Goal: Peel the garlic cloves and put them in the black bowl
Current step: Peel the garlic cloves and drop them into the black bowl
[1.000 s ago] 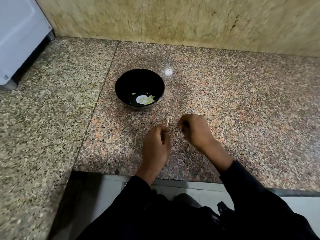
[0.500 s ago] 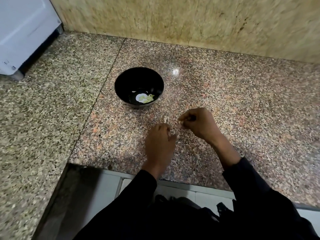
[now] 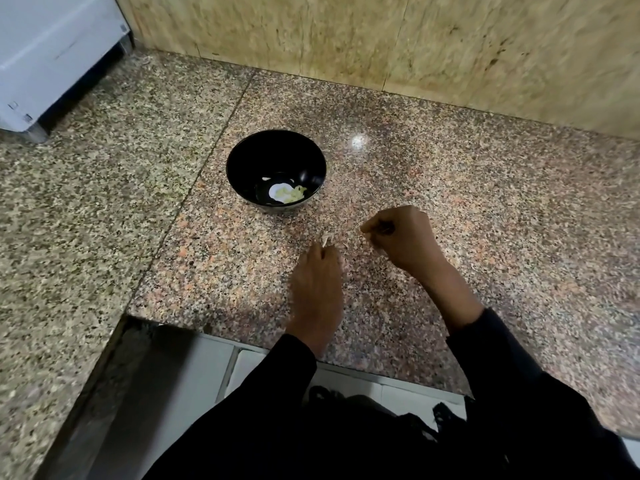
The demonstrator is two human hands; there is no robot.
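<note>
Counter [image 3: 485,209]: polished speckled granite, glossy, with a light glare spot. Black bowl [image 3: 242,161]: smooth, glossy finish. Wall panel [image 3: 415,39]: mottled tan stone, smooth. Sleeves [image 3: 277,393]: matt black cloth. Garlic skin [image 3: 325,240]: thin, papery.

No readable text, labels, brands or numbers anywhere: small marks on the white appliance [image 3: 52,60] at top left are too blurred to make out.
</note>
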